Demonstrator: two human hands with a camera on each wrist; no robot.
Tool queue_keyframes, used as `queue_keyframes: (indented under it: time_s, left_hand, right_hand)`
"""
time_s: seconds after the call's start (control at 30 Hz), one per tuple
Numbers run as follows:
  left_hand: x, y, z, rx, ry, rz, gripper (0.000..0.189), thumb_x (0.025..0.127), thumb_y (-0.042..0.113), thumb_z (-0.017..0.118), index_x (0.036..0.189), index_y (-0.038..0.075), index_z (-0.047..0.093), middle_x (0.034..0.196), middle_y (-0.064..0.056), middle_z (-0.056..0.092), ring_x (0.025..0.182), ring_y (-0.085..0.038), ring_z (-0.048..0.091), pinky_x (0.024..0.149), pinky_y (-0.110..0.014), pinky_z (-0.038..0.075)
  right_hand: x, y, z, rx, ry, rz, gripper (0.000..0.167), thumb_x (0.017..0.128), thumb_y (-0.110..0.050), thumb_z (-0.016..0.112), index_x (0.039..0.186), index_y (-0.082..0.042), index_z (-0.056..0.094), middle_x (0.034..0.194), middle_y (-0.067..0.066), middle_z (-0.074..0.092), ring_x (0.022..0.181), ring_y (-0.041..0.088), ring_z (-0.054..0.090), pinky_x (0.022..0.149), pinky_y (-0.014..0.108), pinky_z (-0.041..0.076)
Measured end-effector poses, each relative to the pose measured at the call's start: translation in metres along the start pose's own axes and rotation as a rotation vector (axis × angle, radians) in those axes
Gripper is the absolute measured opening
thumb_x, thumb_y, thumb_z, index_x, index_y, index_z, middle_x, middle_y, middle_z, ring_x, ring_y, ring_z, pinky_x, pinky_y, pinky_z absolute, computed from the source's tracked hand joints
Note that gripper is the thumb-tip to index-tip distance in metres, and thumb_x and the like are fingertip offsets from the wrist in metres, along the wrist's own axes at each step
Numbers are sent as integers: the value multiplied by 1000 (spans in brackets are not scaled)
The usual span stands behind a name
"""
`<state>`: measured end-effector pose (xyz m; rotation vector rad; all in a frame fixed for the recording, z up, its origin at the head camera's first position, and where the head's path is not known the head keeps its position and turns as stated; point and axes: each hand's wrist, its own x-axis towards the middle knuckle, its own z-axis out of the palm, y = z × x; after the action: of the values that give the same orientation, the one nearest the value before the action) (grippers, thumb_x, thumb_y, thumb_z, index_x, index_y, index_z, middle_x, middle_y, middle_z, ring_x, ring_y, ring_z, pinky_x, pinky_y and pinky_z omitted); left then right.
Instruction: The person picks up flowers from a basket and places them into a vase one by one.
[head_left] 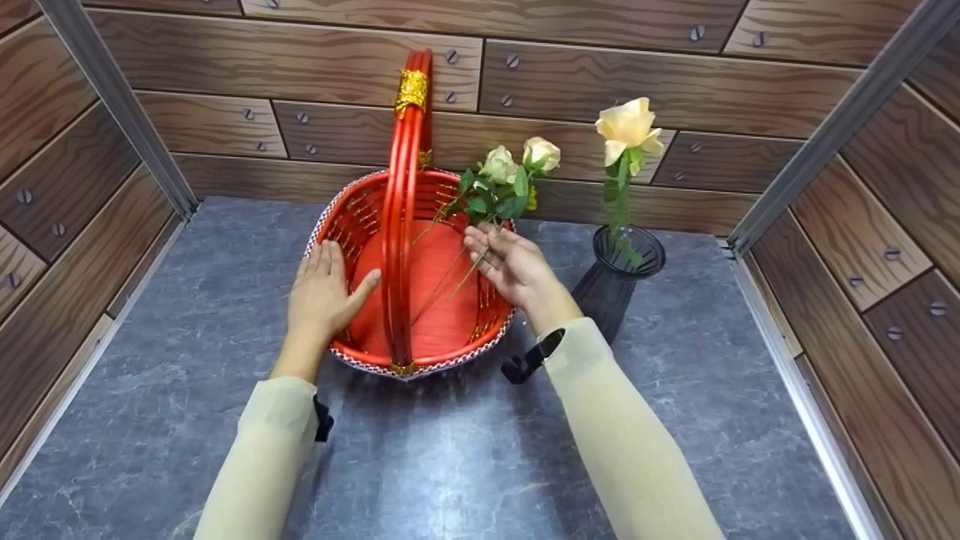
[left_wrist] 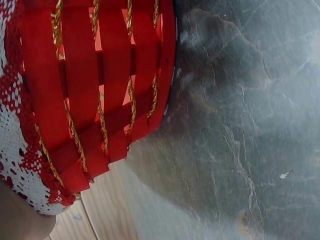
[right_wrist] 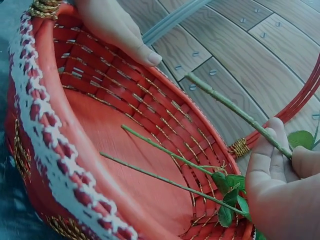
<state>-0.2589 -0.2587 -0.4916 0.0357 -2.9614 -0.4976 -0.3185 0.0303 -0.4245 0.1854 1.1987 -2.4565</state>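
Note:
A red woven basket (head_left: pixel 446 330) with white-and-red lace trim stands in the middle, its tall handle (head_left: pixel 401 210) arching over it. My left hand (head_left: pixel 321 296) rests on the basket's left rim, fingers straight and thumb spread inward. In the right wrist view, my right hand (right_wrist: pixel 280 185) pinches a cut green stem (right_wrist: pixel 227 102) between thumb and fingers. Two thinner stems (right_wrist: pixel 162 149) slant down into the basket beside it. Above my right fingers in the head view are two pale roses (head_left: pixel 499 165) with green leaves (head_left: pixel 480 202), at the basket's back right rim.
A dark ribbed glass vase (head_left: pixel 607 296) stands right of the basket, close to my right forearm. One peach-yellow rose (head_left: pixel 628 126) rises from it. Wood-patterned panels (head_left: pixel 600 82) enclose the grey marbled table (head_left: pixel 442 465) at the back and sides.

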Motion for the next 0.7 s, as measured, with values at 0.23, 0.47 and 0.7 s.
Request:
queue_keyframes:
  time_s: [0.23,0.47,0.7]
  left_hand:
    - [0,1,0,2,4,3,103,96,74,26,155,-9,15,162,-27,16,153,-41,10,125,-51,7]
    - [0,1,1,-5,12,8,103,96,75,26,155,-9,16,162,-27,18,152,-40,11,125,-50,8]
    - [-1,0,1,-10,17,2,104,95,75,26,155,-9,17,162,-27,17,153,-40,11,125,-50,7]
  right_hand:
    - [-11,-5,0,-86,-36,-20,39,105,-7,48,142,1,49,110,8,73,90,15,72,75,24,57]
    - [-22,-12,-2,-113,-63,-57,42,105,-7,45,146,5,43,120,15,70,94,18,72,88,33,59]
    - [-25,-19,-4,-115,-48,-74,38,105,-7,45,141,3,47,133,22,62,99,21,72,89,34,58]
